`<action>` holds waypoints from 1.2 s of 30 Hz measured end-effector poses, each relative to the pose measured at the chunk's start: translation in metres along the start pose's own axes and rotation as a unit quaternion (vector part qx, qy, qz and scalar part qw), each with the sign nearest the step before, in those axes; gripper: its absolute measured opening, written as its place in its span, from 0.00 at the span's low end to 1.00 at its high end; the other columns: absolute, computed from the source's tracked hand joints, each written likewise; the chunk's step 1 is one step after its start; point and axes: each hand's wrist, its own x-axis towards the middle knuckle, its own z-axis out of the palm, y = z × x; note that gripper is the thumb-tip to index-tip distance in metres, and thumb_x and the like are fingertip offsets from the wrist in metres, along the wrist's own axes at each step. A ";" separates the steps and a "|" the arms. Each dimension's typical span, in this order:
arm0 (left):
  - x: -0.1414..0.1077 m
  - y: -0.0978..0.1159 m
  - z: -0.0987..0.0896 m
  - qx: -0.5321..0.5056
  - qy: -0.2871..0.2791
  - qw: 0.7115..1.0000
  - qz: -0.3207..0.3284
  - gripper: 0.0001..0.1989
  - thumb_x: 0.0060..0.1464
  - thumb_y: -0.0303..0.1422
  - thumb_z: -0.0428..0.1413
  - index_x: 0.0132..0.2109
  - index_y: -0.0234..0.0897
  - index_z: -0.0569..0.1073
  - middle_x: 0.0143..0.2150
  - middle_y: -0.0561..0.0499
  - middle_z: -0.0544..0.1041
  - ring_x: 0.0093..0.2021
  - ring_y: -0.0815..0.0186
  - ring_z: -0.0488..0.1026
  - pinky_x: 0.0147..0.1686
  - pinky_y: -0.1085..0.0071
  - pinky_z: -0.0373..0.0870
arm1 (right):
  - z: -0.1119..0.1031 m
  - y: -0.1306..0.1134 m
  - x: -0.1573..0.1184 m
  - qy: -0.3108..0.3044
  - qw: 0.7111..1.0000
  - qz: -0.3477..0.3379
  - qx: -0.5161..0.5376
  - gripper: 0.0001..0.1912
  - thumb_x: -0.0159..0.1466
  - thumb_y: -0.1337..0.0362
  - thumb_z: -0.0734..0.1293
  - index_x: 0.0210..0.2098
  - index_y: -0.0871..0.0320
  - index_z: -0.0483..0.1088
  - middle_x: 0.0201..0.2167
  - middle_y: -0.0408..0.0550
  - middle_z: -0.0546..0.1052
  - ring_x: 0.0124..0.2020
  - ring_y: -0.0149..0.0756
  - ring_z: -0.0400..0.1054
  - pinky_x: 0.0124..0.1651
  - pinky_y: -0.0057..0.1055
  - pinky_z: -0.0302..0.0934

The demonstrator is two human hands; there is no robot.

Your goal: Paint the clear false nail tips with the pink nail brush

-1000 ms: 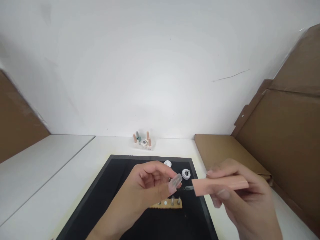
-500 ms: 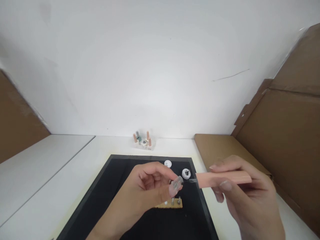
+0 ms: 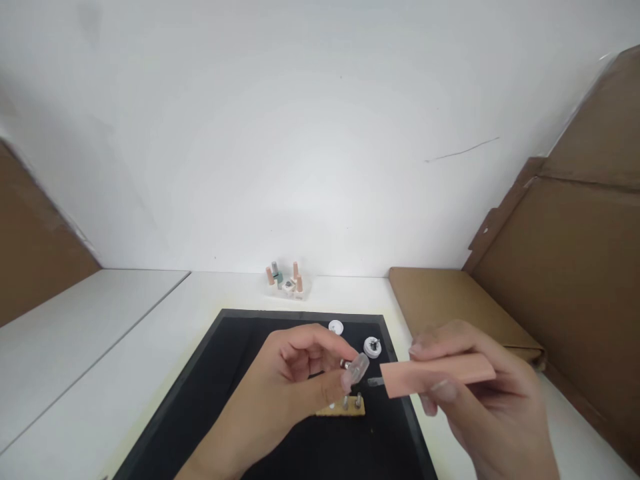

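Pinched between the thumb and fingers of my left hand [image 3: 290,377] is a clear false nail tip [image 3: 359,369] with a small metal piece behind it. My right hand [image 3: 487,407] grips the peach handle of a nail polish brush [image 3: 440,373]. The thin bristles [image 3: 375,382] point left, just right of and slightly below the nail tip, and look apart from it. Below my left hand, partly hidden by it, a yellowish stand [image 3: 345,411] carries short metal posts. Beyond the hands lie a small white round pot [image 3: 373,347] with dark bits and a white lid [image 3: 335,327].
A black mat [image 3: 250,340] covers the middle of the white table [image 3: 125,333]. At the back stands a clear tray [image 3: 280,293] of several polish bottles. A flat cardboard piece [image 3: 450,293] lies at the right, beside an upright cardboard wall [image 3: 575,247].
My right hand has moved the brush left and slightly down, tilting its handle. The nail tip in my left hand has turned slightly and shifted a little to the right.
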 end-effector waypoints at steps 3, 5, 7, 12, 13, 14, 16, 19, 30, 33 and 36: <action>-0.001 -0.003 -0.002 0.001 -0.003 1.000 0.007 0.07 0.48 0.37 0.70 0.32 0.39 0.83 0.25 0.55 0.73 0.26 0.73 0.65 0.26 0.80 0.62 | -0.001 0.004 0.000 0.012 1.000 0.003 -0.006 0.07 0.64 0.56 0.71 0.34 0.51 0.76 0.21 0.39 0.73 0.17 0.25 0.61 0.21 0.22 0.59; -0.003 -0.005 -0.004 -0.003 -0.008 1.000 0.009 0.05 0.49 0.35 0.70 0.32 0.39 0.84 0.25 0.55 0.74 0.25 0.73 0.65 0.26 0.79 0.63 | -0.002 0.006 -0.001 0.019 1.000 0.008 -0.004 0.06 0.64 0.56 0.71 0.35 0.51 0.77 0.23 0.40 0.75 0.17 0.25 0.62 0.19 0.22 0.58; -0.004 -0.007 -0.004 -0.008 -0.010 1.000 0.011 0.03 0.50 0.33 0.70 0.32 0.40 0.84 0.24 0.55 0.74 0.25 0.74 0.65 0.25 0.80 0.63 | -0.004 0.008 -0.002 0.027 1.000 0.003 0.000 0.06 0.63 0.57 0.72 0.35 0.51 0.77 0.24 0.41 0.76 0.17 0.25 0.62 0.18 0.23 0.58; -0.007 -0.009 -0.007 -0.007 -0.001 1.000 0.016 0.02 0.51 0.32 0.69 0.32 0.41 0.84 0.26 0.54 0.77 0.28 0.72 0.69 0.28 0.79 0.66 | -0.007 0.009 -0.004 0.062 0.998 0.007 -0.001 0.06 0.63 0.57 0.72 0.33 0.52 0.78 0.23 0.42 0.76 0.17 0.27 0.63 0.17 0.23 0.58; -0.007 -0.009 -0.007 -0.004 0.001 1.000 0.017 0.02 0.51 0.32 0.69 0.32 0.40 0.84 0.27 0.54 0.78 0.29 0.71 0.70 0.28 0.79 0.66 | -0.007 0.009 -0.004 0.065 0.998 0.011 0.001 0.07 0.63 0.57 0.72 0.32 0.52 0.78 0.23 0.42 0.76 0.17 0.27 0.63 0.17 0.23 0.58; -0.007 -0.009 -0.008 0.001 0.003 1.000 0.017 0.02 0.51 0.32 0.69 0.32 0.40 0.83 0.27 0.54 0.78 0.29 0.71 0.70 0.28 0.78 0.67 | -0.007 0.008 -0.004 0.066 0.998 0.011 0.004 0.07 0.63 0.56 0.72 0.32 0.52 0.78 0.23 0.42 0.76 0.17 0.27 0.63 0.16 0.23 0.58; -0.004 -0.008 -0.008 0.010 0.006 1.000 0.022 0.03 0.51 0.32 0.69 0.33 0.40 0.83 0.28 0.54 0.78 0.29 0.71 0.70 0.29 0.79 0.66 | -0.006 0.005 -0.003 0.057 0.998 0.006 0.006 0.08 0.63 0.55 0.71 0.32 0.51 0.77 0.23 0.42 0.76 0.17 0.27 0.63 0.16 0.22 0.57; 0.000 -0.006 -0.006 0.018 0.014 0.999 0.027 0.03 0.51 0.33 0.69 0.33 0.40 0.83 0.28 0.54 0.77 0.29 0.72 0.70 0.30 0.79 0.67 | -0.004 0.000 -0.002 0.023 1.000 0.000 -0.004 0.10 0.64 0.52 0.70 0.31 0.51 0.76 0.19 0.40 0.74 0.17 0.28 0.62 0.16 0.23 0.56; -0.002 -0.004 0.000 0.033 0.005 0.999 0.039 0.02 0.52 0.28 0.67 0.32 0.40 0.84 0.29 0.53 0.80 0.30 0.70 0.73 0.32 0.77 0.70 | -0.003 -0.002 -0.001 0.033 0.998 -0.004 -0.044 0.09 0.64 0.54 0.71 0.31 0.52 0.76 0.19 0.40 0.75 0.16 0.27 0.62 0.18 0.23 0.58; -0.004 -0.005 -0.001 0.031 -0.001 0.998 0.047 0.04 0.52 0.26 0.67 0.33 0.41 0.84 0.30 0.54 0.80 0.30 0.71 0.73 0.32 0.78 0.70 | -0.005 0.003 -0.002 0.046 0.998 -0.006 -0.045 0.08 0.63 0.56 0.72 0.32 0.52 0.77 0.22 0.41 0.76 0.15 0.26 0.61 0.17 0.24 0.57; -0.005 -0.006 -0.002 0.032 -0.003 0.998 0.050 0.05 0.52 0.25 0.67 0.33 0.42 0.84 0.31 0.55 0.81 0.31 0.72 0.73 0.32 0.79 0.71 | -0.006 0.008 -0.004 0.056 0.998 -0.008 -0.034 0.06 0.63 0.57 0.72 0.32 0.52 0.77 0.23 0.42 0.77 0.16 0.27 0.62 0.18 0.25 0.58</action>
